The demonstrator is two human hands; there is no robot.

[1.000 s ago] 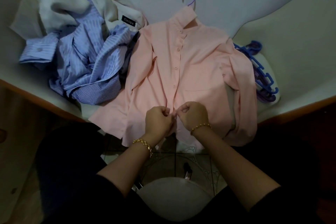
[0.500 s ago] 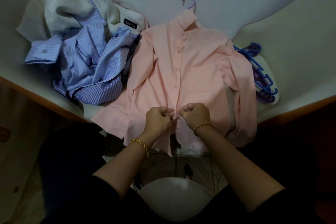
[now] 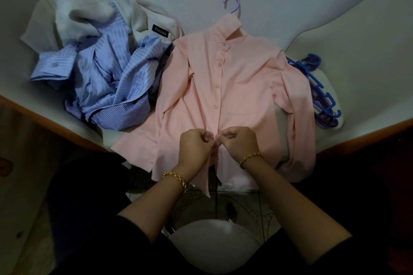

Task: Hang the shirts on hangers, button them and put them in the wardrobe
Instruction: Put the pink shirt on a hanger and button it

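At the far left of the pale padded surface [image 3: 357, 51], a crumpled cream cloth garment [image 3: 73, 13] lies heaped over a blue-and-white striped cotton shirt [image 3: 107, 82]. Both are loose and unhung, apparently set aside as the waiting pile.

Just right of them, the pale pink button-front shirt [image 3: 241, 87] lies flat on its back with the collar away from the person. A lilac plastic hanger hook [image 3: 233, 3] pokes out above the collar, so the hanger is inside. Lying flat keeps the two front edges lined up for buttoning. The upper buttons [image 3: 215, 85] down the front look fastened. The hem hangs off the near edge with its flaps parted.

At the lowest closed point the left hand [image 3: 194, 148], fingers curled, pinches one front edge. The right hand [image 3: 240, 144], its fingertips meeting the left's, pinches the other edge. Whether that fastening is through yet I cannot tell in this dim view. Drawing both edges close and taut is what lets a button be fed through.

At the far right a stack of blue and purple plastic hangers [image 3: 321, 96] lies just beside the pink sleeve, handy for the next shirts. No wardrobe is in view. I judge this shirt to be near the end of buttoning, with putting away not yet done.
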